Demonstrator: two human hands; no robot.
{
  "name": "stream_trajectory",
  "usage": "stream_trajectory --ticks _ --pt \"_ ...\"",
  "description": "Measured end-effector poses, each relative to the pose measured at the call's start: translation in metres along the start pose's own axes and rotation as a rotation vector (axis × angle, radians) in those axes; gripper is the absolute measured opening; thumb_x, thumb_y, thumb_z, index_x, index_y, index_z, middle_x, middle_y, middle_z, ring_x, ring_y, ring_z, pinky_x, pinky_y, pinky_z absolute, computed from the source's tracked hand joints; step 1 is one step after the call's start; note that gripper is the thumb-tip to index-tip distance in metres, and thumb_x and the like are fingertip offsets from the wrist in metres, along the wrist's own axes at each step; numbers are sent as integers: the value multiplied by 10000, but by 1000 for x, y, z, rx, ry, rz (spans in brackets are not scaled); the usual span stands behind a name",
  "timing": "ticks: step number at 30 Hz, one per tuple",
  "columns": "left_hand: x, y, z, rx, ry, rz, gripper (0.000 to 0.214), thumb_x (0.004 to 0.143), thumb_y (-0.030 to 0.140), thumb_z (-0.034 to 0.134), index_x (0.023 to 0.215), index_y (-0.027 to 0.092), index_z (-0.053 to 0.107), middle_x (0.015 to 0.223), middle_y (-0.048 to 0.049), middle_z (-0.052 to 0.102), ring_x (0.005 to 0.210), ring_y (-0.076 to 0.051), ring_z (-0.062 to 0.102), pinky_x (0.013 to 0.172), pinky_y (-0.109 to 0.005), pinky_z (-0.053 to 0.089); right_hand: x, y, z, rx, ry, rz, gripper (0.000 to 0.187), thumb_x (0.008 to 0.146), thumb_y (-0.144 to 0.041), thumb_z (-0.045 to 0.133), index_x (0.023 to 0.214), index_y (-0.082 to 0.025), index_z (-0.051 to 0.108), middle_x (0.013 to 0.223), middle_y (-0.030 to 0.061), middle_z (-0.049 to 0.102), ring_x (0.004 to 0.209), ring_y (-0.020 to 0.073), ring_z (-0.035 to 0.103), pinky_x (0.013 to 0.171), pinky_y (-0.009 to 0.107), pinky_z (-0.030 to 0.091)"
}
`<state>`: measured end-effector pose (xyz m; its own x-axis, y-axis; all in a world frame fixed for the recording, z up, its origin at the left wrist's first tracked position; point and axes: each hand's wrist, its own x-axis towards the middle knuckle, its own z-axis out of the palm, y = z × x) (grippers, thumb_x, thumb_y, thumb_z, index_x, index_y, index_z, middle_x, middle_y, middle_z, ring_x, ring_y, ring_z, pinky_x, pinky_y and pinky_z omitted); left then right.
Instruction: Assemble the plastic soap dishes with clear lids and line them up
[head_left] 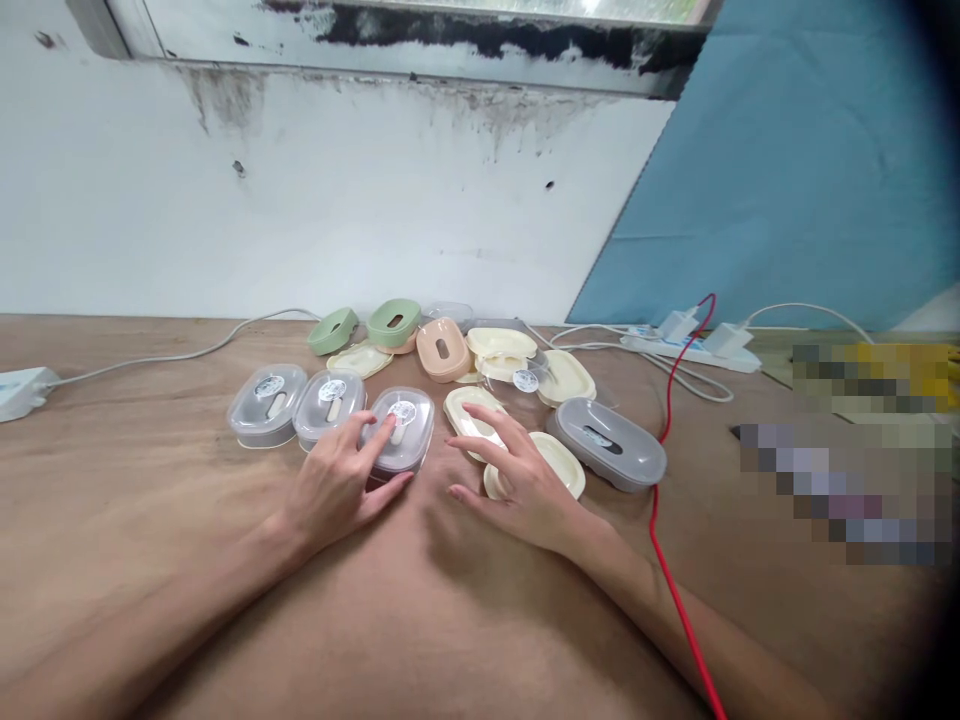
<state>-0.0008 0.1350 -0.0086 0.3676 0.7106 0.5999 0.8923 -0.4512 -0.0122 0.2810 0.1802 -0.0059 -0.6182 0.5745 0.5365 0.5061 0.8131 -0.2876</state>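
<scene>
My left hand (341,485) rests on a small grey lidded box (405,428), the index finger pressing on its lid and the other fingers curled at its near side. Two more grey boxes (267,403) (328,405) stand in a row to its left. My right hand (510,470) lies open, fingers spread, over cream lids (559,460) on the wooden table (420,610). A larger grey lid (609,443) lies just right of that hand.
Behind lie green lids (333,330), a peach lid (442,349), more cream lids (501,343) and a clear container (525,385). A red cable (664,560) runs down the table beside my right forearm. White chargers and cords (690,345) sit at the back right, a white adapter (22,390) at far left.
</scene>
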Motion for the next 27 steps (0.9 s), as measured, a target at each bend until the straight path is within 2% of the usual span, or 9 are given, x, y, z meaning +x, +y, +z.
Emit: stream_trajectory --ticks 4,7,9,12,15,19,22,27 --pt "13 -6 2 219 26 41 512 995 581 639 1326 192 671 1017 -140 709 933 -349 654 768 -480 523 1 4 3 -69 17 -22 352 1011 -392 669 1331 -246 654 1588 179 514 1492 359 503 1259 684 346" --pt "15 -10 -1 178 36 70 468 994 575 629 1238 184 713 1028 -145 697 966 -340 635 827 -486 516 3 3 2 -116 -21 -28 329 1017 -406 656 1291 -227 677 1525 196 576 1465 357 532 1262 701 317" --pt "13 -12 -3 109 31 79 458 975 508 654 1259 153 709 1070 -161 672 1032 -353 617 919 -520 519 4 0 0 -128 -67 -5 330 1038 -446 621 1282 -234 688 1483 177 623 1443 339 560 1280 695 283" --pt "10 -14 0 60 29 69 432 961 351 656 1323 117 687 1137 -178 634 1121 -367 588 1046 -565 500 6 -5 -3 -171 -150 112 381 1078 -485 548 1338 -244 687 1490 155 640 1437 333 572 1292 701 233" --pt "9 -17 6 78 31 44 438 990 292 630 1386 108 660 1160 -187 615 1153 -374 577 1068 -582 502 6 -7 -6 -216 -242 211 499 1095 -518 507 1479 -221 622 1552 174 596 1455 385 551 1270 751 212" --pt "9 -22 13 145 35 14 456 1014 302 624 1428 111 633 1178 -193 619 1179 -382 582 1066 -578 514 6 -6 -9 -121 -296 198 574 1087 -528 523 1545 -185 567 1524 160 628 1463 403 546 1293 755 144" --pt "8 -27 15 188 22 -11 465 1027 323 612 1451 131 616 1198 -191 635 1181 -371 595 1075 -573 514 6 -5 -10 9 -301 134 487 1064 -474 588 1466 -205 641 1466 120 682 1452 380 567 1312 733 135" --pt "7 -33 15 216 12 -36 475 1035 333 586 1462 129 616 1223 -207 658 1200 -400 605 1090 -619 486 5 -1 -12 221 -293 -17 233 930 -319 768 1151 -249 788 1245 45 804 1270 296 720 1356 650 63"
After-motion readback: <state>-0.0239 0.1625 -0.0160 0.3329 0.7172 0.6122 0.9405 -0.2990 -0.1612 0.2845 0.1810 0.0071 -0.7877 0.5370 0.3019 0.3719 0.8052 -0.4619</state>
